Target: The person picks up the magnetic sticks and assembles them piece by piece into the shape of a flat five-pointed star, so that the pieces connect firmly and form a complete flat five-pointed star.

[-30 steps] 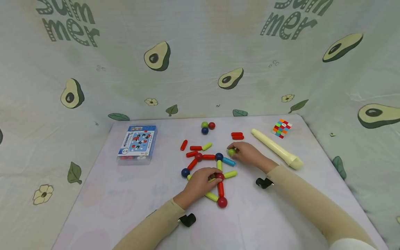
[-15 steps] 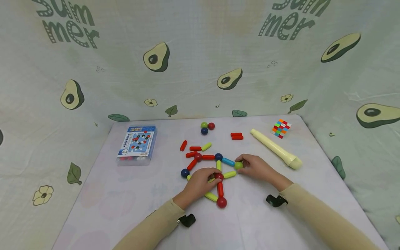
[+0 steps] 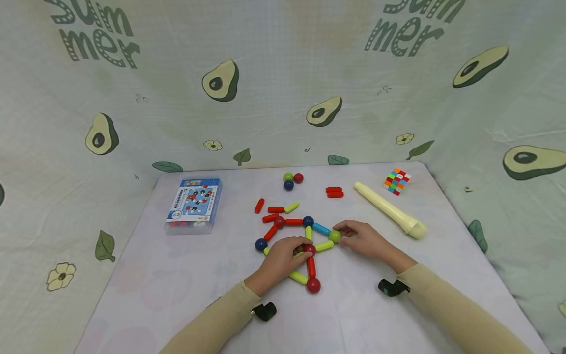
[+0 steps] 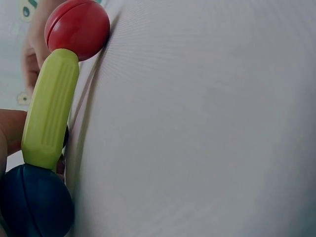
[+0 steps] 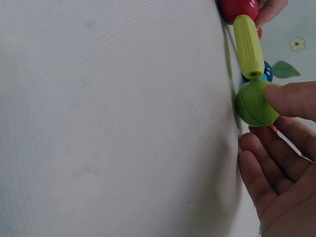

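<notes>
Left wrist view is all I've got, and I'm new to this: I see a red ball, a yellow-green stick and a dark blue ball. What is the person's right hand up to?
Observer: The right hand pinches a green ball.
Visitor: Oh! And the left one? I only see bits of finger.
Observer: From the head view, the left hand pinches a red ball, one with a red rod running from it toward the person.
Visitor: Anything unrelated lying about, out of my sight?
Observer: Yes, a multicoloured puzzle cube near the far right corner of the table.
</notes>
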{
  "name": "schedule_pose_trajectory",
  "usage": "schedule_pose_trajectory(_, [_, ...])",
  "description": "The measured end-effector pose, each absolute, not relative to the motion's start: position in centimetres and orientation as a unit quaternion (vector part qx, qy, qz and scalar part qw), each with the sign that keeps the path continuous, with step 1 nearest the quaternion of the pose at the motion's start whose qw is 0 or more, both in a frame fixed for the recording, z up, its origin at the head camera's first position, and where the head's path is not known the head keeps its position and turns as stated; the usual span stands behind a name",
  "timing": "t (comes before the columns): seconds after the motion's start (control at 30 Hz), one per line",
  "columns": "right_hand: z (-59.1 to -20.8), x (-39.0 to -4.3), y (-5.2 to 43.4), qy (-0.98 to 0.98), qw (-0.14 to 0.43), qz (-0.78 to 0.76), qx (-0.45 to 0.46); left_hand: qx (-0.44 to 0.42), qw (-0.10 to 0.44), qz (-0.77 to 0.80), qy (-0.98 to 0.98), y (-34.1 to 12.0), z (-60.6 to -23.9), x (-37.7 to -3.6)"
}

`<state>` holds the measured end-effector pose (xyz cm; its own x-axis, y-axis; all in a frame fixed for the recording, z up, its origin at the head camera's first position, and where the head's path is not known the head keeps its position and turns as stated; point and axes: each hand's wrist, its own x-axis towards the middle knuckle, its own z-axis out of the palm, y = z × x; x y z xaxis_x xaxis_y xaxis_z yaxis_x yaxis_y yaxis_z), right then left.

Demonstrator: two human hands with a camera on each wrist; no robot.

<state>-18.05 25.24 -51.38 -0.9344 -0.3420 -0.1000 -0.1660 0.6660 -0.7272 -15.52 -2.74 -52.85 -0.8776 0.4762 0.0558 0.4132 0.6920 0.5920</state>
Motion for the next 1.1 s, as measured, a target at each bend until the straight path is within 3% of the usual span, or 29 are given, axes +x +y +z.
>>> schedule_pose_trajectory(1.1, [-51.28, -18.11, 25.25, 0.909, 0.117, -0.366, -0.161, 0.235, 0.031, 0.314, 0.919, -2.77, -52.79, -15.12])
